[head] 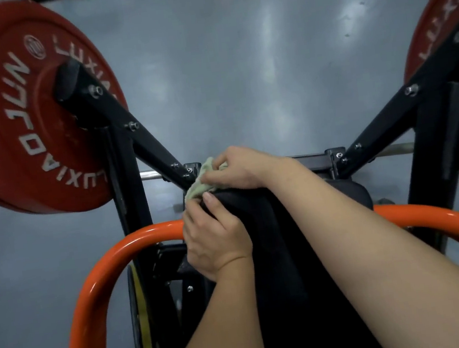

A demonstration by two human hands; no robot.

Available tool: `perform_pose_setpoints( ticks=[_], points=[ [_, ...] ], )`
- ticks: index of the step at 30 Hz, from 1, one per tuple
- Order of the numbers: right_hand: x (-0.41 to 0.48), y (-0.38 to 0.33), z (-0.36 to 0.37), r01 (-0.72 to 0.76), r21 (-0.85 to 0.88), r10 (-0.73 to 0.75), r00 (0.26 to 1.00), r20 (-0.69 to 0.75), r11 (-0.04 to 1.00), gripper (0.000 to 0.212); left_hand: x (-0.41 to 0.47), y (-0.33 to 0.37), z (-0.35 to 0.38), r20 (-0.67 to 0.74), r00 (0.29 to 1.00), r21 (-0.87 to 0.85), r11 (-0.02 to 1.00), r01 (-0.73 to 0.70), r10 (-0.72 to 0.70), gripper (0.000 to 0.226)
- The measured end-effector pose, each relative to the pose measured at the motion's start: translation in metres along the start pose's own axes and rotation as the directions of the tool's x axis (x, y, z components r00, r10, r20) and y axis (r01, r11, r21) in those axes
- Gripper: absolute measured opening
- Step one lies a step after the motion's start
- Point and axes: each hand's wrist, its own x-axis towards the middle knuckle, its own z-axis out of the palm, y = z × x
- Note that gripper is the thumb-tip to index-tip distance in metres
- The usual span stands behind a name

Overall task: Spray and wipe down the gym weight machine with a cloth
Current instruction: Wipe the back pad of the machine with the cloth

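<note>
A pale green cloth (pixel 199 188) is bunched against the black frame joint at the top of the weight machine's black pad (pixel 261 228). My right hand (pixel 239 169) reaches across and grips the cloth from above. My left hand (pixel 216 239) lies on the pad's left edge, its thumb and fingertips pinching the cloth's lower part. Two black arms (pixel 115 115) rise from the joint in a V. No spray bottle is in view.
Red weight plates hang on the left arm (pixel 24 113) and on the right arm (pixel 438 38). An orange tubular handle (pixel 112 265) curves around the pad on both sides. A chrome bar (pixel 394 149) runs behind the joint. Grey floor lies below.
</note>
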Motion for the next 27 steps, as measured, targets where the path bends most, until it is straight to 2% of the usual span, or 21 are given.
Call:
perform_pose_setpoints(
  ticks=[4, 10, 12, 14, 16, 18, 22, 25, 27],
  points=[
    [-0.035, 0.024, -0.026, -0.015, 0.068, 0.017, 1.0, -0.023, 0.998, 0.03, -0.001, 0.004, -0.002, 0.034, 0.999, 0.036, 0.999, 0.032, -0.033, 0.056],
    [-0.08, 0.066, -0.054, -0.155, 0.078, 0.16, 0.985, -0.06, 0.985, 0.035, 0.001, -0.001, 0.004, -0.005, 1.0, 0.055, 0.998, 0.025, -0.024, 0.052],
    [-0.075, 0.053, -0.048, -0.121, 0.091, 0.129, 0.987, -0.095, 0.989, 0.031, 0.0, -0.002, 0.004, -0.002, 1.0, 0.071, 0.997, 0.016, -0.016, 0.053],
    [-0.058, 0.02, -0.032, -0.001, 0.109, 0.017, 0.99, -0.142, 0.994, 0.027, 0.001, -0.001, 0.005, 0.001, 1.0, 0.066, 0.998, 0.015, -0.015, 0.053],
    [-0.036, -0.017, -0.007, 0.099, 0.081, -0.09, 0.989, -0.114, 0.992, 0.027, 0.005, -0.002, 0.005, 0.021, 0.998, 0.082, 0.995, 0.056, -0.058, 0.049],
    [-0.019, -0.044, 0.01, 0.117, 0.032, -0.114, 0.991, -0.065, 0.993, 0.031, 0.008, -0.004, 0.003, 0.047, 0.993, 0.082, 0.991, 0.104, -0.108, 0.048],
    [-0.018, -0.034, 0.003, 0.035, 0.114, -0.028, 0.998, -0.055, 0.993, 0.033, 0.004, 0.001, 0.002, 0.01, 0.997, 0.081, 0.994, 0.08, -0.081, 0.05],
    [-0.044, 0.001, -0.014, -0.003, 0.119, 0.021, 0.988, -0.152, 0.993, 0.024, 0.002, 0.001, 0.004, -0.018, 0.999, 0.055, 0.998, 0.04, -0.039, 0.045],
    [-0.067, 0.027, -0.024, -0.064, 0.098, 0.085, 0.968, -0.235, 0.993, 0.027, 0.002, 0.0, 0.004, -0.019, 0.999, 0.047, 0.998, 0.03, -0.029, 0.05]
  ],
)
